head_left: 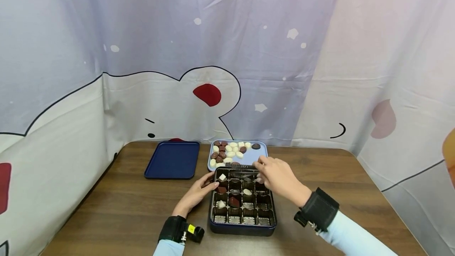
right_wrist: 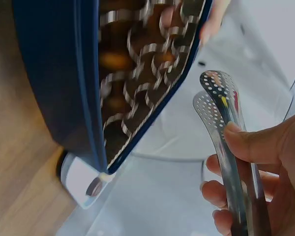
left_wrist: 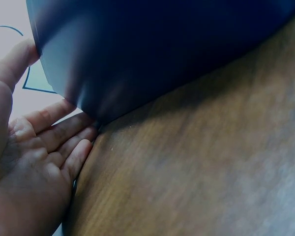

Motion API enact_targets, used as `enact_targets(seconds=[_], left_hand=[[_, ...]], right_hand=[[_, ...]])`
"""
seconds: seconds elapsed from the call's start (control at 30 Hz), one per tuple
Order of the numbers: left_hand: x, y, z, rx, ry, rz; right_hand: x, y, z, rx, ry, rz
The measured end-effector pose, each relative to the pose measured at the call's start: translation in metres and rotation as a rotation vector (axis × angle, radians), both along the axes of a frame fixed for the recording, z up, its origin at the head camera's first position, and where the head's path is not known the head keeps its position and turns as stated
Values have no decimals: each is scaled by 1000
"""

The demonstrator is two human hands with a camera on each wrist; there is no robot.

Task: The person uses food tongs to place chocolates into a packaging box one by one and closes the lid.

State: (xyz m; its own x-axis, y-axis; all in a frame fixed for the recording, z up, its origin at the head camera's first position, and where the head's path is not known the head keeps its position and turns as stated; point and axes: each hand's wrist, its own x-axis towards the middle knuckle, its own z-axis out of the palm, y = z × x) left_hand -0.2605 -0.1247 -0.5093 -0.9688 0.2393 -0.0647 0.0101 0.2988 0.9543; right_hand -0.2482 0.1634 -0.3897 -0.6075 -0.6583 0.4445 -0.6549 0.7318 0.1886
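Observation:
A dark blue box (head_left: pixel 243 230) with a black divided insert stands on the table before me. Several white, brown and dark red chocolates sit in its compartments, among them a white oval one (head_left: pixel 247 192) and a dark red one (head_left: pixel 234 202). My left hand (head_left: pixel 196 196) touches the box's left side, the thumb at its rim and the fingers mostly straight. In the right wrist view, my right hand (right_wrist: pixel 273 162) grips metal tongs (right_wrist: pixel 229 172) with perforated ends. That hand (head_left: pixel 279 177) is above the box's back right part. Whether the tongs hold anything cannot be told.
Behind the box lies a light blue tray (head_left: pixel 253 155) with several white and brown chocolates, mostly on its left. A dark blue lid (head_left: pixel 172 160) lies flat at the back left. The wooden table (head_left: pixel 330 173) ends at a printed curtain (head_left: pixel 270 70).

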Motion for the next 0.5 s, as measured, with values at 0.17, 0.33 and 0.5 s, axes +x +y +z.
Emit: enact_targets(seconds=[0.17, 0.33, 0.5], left_hand=[[-2, -1, -4, -7, -8, -2], [-3, -2, -5, -15, -11, -19], [-3, -1, -4, -6, -3, -6]], right_hand=[[-30, 2, -6, -47, -51, -117], [-53, 2, -19, -40, -125, -203], [-66, -4, -31, 20, -197, -220]])
